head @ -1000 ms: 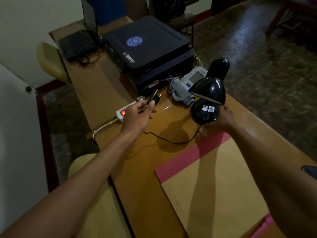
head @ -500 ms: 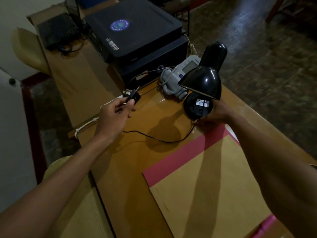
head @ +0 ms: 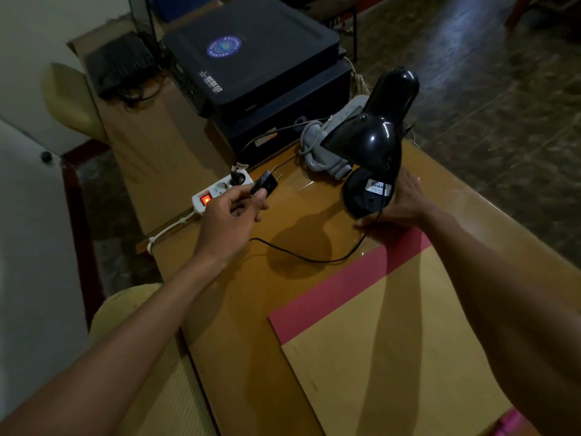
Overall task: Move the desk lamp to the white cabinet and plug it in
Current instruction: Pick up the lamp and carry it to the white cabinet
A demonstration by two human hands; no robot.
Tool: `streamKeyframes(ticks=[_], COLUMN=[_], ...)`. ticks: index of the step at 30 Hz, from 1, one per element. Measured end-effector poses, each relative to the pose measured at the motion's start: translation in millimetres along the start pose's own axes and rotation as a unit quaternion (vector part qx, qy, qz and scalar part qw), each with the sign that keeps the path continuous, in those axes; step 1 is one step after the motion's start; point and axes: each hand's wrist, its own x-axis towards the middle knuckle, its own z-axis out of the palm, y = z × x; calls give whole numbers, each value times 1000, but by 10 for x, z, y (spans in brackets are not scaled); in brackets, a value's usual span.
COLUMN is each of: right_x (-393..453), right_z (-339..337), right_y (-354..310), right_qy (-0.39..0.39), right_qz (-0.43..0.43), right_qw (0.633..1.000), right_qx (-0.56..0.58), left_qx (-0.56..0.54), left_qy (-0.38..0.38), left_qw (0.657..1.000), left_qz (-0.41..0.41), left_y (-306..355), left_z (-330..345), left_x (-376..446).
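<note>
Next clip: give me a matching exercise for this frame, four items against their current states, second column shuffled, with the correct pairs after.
Items:
1. lamp plug
2. power strip
3. desk lamp
4. lamp cord

States:
A. red switch lit
B. lying slack on the desk
C. pinched in the left hand, prongs bare
D. base gripped by the right hand

Pairs: 1-C, 2-A, 3-D, 4-B

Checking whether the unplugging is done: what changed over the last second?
Little changed: the left hand drew the lamp's plug slightly back from the power strip, prongs bare. The right hand stayed on the desk lamp base, which hasn't lifted.
</note>
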Motion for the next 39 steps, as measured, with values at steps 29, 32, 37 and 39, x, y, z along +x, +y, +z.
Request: streamKeyframes(ticks=[29,32,37,39], right_x=[-1967,-2261,-2644,-2767], right_z=[-292,-233,46,216], right_y=[-2146,-2583,-3223,-3478], right_qy=[154,127,97,81], right_qz=[-30,-54,-108,-129], right_qw=[986,989,988,987], right_qx=[53,55,56,51], left_qx=[-36,-22,-29,-23], left_qy=[105,122,155,174], left_qw=[990,989,986,983], left_qz=[84,85,60,63], left_y=[677,584,305,171], left_z=[-1931,-2255,-2768,-2983], left_x=[-1303,-1647,-2185,-2406])
